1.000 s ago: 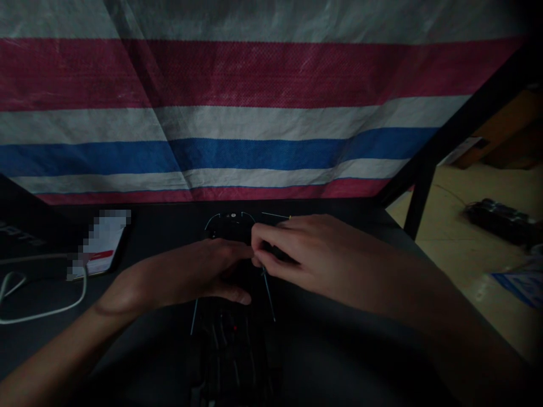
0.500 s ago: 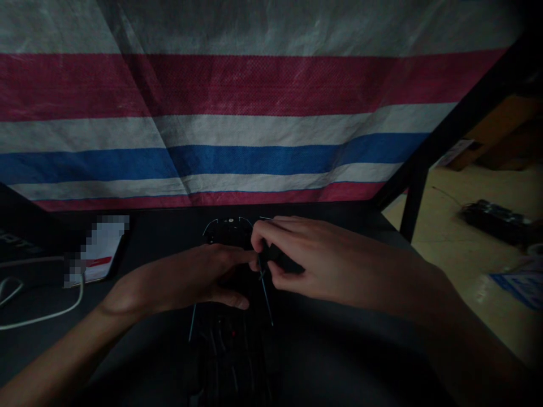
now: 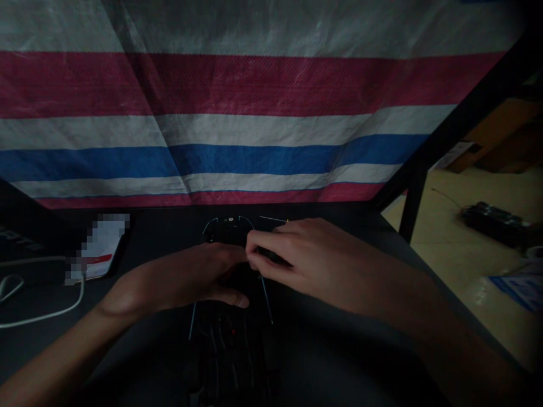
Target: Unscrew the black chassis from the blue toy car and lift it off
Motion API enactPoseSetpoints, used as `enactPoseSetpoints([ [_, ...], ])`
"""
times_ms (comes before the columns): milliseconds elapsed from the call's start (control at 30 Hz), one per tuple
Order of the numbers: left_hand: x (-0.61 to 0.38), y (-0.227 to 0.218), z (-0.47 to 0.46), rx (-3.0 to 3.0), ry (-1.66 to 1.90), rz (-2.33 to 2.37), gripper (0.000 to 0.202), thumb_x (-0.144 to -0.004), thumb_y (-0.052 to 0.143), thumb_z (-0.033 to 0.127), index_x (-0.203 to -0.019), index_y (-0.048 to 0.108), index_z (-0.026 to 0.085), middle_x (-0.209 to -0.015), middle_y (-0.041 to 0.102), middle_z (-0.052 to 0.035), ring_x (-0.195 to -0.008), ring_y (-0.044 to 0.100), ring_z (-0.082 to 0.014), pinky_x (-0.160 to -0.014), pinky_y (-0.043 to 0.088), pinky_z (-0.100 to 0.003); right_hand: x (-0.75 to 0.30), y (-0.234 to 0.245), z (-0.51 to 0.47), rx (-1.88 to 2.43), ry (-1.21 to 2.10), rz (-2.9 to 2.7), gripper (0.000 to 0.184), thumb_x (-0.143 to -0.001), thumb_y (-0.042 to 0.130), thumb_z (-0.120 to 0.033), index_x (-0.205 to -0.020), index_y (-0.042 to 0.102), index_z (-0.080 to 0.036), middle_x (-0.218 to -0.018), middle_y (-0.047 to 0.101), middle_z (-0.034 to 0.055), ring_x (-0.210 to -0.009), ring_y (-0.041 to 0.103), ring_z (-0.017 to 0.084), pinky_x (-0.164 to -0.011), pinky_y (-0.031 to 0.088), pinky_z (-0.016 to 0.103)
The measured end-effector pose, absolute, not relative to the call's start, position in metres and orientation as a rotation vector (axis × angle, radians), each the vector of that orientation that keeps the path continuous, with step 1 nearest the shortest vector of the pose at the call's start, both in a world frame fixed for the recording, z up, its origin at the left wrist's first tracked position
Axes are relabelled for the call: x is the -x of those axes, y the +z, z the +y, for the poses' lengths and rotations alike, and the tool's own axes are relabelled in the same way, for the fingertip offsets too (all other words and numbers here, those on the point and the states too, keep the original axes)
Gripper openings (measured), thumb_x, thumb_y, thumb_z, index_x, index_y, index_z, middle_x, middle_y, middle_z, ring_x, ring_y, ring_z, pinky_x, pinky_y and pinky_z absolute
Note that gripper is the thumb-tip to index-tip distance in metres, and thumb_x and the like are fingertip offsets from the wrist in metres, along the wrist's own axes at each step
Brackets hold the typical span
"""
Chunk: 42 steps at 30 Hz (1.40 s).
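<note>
Two hands (image 3: 314, 257) closer; one phone (image 3: 102, 249).

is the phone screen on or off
On: the phone, left of the left hand, shows a pale, bright display with a red band, though part of it is pixelated.

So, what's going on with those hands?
Someone has both hands at a dark device on the table. The left hand is across it, thumb apart from the fingers. The right hand has its fingertips pinched right by the left's; it's too dark to tell what they hold, if anything. A phone lies off to the left.
</note>
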<state>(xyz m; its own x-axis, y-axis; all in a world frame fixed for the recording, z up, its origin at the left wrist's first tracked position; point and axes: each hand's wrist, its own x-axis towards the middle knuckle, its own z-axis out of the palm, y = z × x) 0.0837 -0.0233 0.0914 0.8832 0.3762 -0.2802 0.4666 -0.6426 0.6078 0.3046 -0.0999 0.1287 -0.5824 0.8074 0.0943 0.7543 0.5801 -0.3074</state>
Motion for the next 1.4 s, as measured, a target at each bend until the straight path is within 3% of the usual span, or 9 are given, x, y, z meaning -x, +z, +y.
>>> enactPoseSetpoints([
  [100,-0.0844,0.0934,-0.0234,-2.330,-0.137,0.573,0.035,-0.089,0.077,0.039,-0.119,0.067,0.025,-0.115,0.074,0.0004,-0.102,0.071,-0.0183,-0.089,0.048,-0.028,-0.3048,0.1265,-0.1005,1.283,0.368,-2.551,0.012,-0.098,0.057,-0.020,-0.110,0.059,-0.021,-0.095,0.067,-0.0004,-0.087,0.062,0.016,-0.078,0.041,0.031],
  [267,-0.0839,0.0932,-0.0238,-2.362,-0.143,0.569,0.035,-0.089,0.076,0.042,-0.118,0.066,0.025,-0.115,0.073,-0.0002,-0.102,0.071,-0.0189,-0.089,0.049,-0.028,-0.3052,0.1230,-0.0973,1.376,0.335,-2.514,0.015,-0.105,0.049,-0.032,-0.109,0.057,-0.020,-0.087,0.065,-0.0005,-0.077,0.061,0.016,-0.072,0.041,0.032],
  [433,-0.0811,0.0870,-0.0230,-2.414,-0.090,0.550,0.036,-0.089,0.075,0.046,-0.113,0.066,0.021,-0.111,0.074,-0.0018,-0.102,0.071,-0.0207,-0.092,0.048,-0.031,-0.3004,0.1255,-0.0961,1.179,0.435,-2.516,0.016,-0.091,0.061,-0.013,-0.104,0.058,-0.021,-0.100,0.064,-0.0002,-0.094,0.060,0.015,-0.080,0.042,0.028],
  [533,-0.0806,0.0858,-0.0224,-2.396,-0.116,0.557,0.035,-0.090,0.073,0.048,-0.108,0.068,0.018,-0.106,0.074,-0.0029,-0.097,0.071,-0.0204,-0.089,0.049,-0.031,-0.2965,0.1249,-0.0970,1.218,0.413,-2.522,0.004,-0.100,0.057,-0.021,-0.103,0.059,-0.022,-0.092,0.065,-0.0021,-0.086,0.061,0.014,-0.074,0.040,0.029],
  [633,-0.0818,0.0883,-0.0231,-2.389,-0.141,0.569,0.033,-0.090,0.075,0.045,-0.109,0.069,0.020,-0.103,0.074,-0.0018,-0.093,0.070,-0.0190,-0.085,0.049,-0.029,-0.2975,0.1221,-0.0958,1.340,0.316,-2.538,0.014,-0.107,0.048,-0.032,-0.109,0.057,-0.022,-0.082,0.066,-0.0020,-0.073,0.061,0.015,-0.067,0.037,0.031],
  [800,-0.0834,0.0915,-0.0233,-2.361,-0.131,0.556,0.035,-0.090,0.075,0.044,-0.115,0.067,0.021,-0.106,0.072,-0.0018,-0.094,0.069,-0.0187,-0.083,0.048,-0.028,-0.3037,0.1245,-0.0933,1.212,0.477,-2.544,0.015,-0.094,0.060,-0.016,-0.109,0.059,-0.021,-0.100,0.068,0.0008,-0.088,0.062,0.015,-0.076,0.041,0.030],
  [933,-0.0834,0.0901,-0.0214,-2.354,-0.158,0.585,0.031,-0.089,0.075,0.046,-0.101,0.069,0.018,-0.090,0.071,0.0006,-0.079,0.067,-0.0171,-0.075,0.046,-0.028,-0.3047,0.1261,-0.0927,1.192,0.429,-2.566,0.011,-0.103,0.053,-0.027,-0.103,0.063,-0.023,-0.092,0.068,-0.0007,-0.083,0.061,0.015,-0.073,0.038,0.030],
  [1167,-0.0835,0.0903,-0.0221,-2.345,-0.078,0.505,0.037,-0.089,0.078,0.038,-0.120,0.064,0.024,-0.115,0.073,-0.0011,-0.101,0.070,-0.0194,-0.089,0.047,-0.029,-0.3031,0.1258,-0.0921,1.257,0.428,-2.513,0.022,-0.093,0.060,-0.015,-0.114,0.057,-0.020,-0.099,0.068,0.0022,-0.086,0.063,0.016,-0.075,0.042,0.029],
  [1400,-0.0822,0.0894,-0.0218,-2.345,-0.122,0.526,0.039,-0.089,0.077,0.041,-0.122,0.064,0.025,-0.118,0.072,-0.0008,-0.103,0.070,-0.0190,-0.089,0.047,-0.028,-0.3042,0.1205,-0.0917,1.337,0.235,-2.589,0.013,-0.104,0.049,-0.026,-0.115,0.054,-0.021,-0.082,0.067,-0.0001,-0.070,0.064,0.017,-0.066,0.038,0.031],
])
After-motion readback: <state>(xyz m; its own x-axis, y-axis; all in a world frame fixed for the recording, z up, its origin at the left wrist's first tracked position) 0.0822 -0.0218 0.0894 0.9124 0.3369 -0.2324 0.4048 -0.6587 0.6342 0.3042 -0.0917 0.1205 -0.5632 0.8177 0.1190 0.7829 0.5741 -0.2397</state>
